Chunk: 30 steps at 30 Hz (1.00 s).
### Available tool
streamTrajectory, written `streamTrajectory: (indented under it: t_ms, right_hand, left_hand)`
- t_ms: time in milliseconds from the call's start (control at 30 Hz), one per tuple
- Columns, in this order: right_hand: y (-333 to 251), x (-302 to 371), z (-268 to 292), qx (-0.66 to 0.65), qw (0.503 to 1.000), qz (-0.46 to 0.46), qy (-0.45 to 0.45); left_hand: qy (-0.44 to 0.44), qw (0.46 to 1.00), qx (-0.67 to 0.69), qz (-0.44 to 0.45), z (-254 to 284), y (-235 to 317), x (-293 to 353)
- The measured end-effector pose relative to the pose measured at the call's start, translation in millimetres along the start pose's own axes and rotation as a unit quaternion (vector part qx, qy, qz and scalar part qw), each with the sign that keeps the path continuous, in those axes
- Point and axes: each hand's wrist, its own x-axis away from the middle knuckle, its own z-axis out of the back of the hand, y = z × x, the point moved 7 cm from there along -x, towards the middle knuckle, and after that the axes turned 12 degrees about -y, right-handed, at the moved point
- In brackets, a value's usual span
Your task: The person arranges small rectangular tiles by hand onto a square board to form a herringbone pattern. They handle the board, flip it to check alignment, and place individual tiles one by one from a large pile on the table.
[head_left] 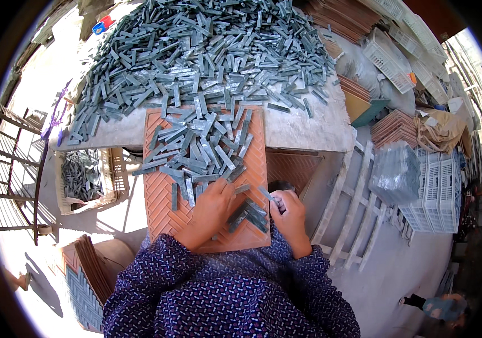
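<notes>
An orange-brown tray (162,219) with a herringbone pattern of slots lies across my lap and against the table edge. Loose grey-green stone strips (199,149) are heaped on its far half. Several dark strips (250,216) sit side by side in the slots at the near right. My left hand (213,209) is over the tray's middle, fingers bent and closed at the end of a short strip (242,188). Just past the tray's right edge, my right hand (290,216) pinches another strip (266,194) between thumb and fingers.
A big pile of strips (207,50) covers the table (308,132) ahead. At left below stands a crate (110,174) of strips, with stacked trays (91,265) nearer. A white rack (342,208), plastic crates (435,191) and more trays (393,128) stand right. Another person (441,308) is at lower right.
</notes>
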Motion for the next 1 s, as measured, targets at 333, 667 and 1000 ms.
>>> streamTrajectory:
  t_ms: [333, 667, 1000]
  right_hand:
    - [-18, 2, -15, 0.112, 0.989, 0.089, -0.039]
    - [-14, -9, -24, 0.111, 0.992, 0.055, -0.028]
    - [-35, -21, -34, 0.046, 0.983, 0.161, -0.074]
  left_hand:
    - [-0.020, 1.000, 0.002, 0.022, -12, -2, 26]
    - [0.028, 0.997, -0.073, 0.011, -22, 9, 22]
    - [-0.012, 0.996, 0.071, 0.052, -33, -10, 26]
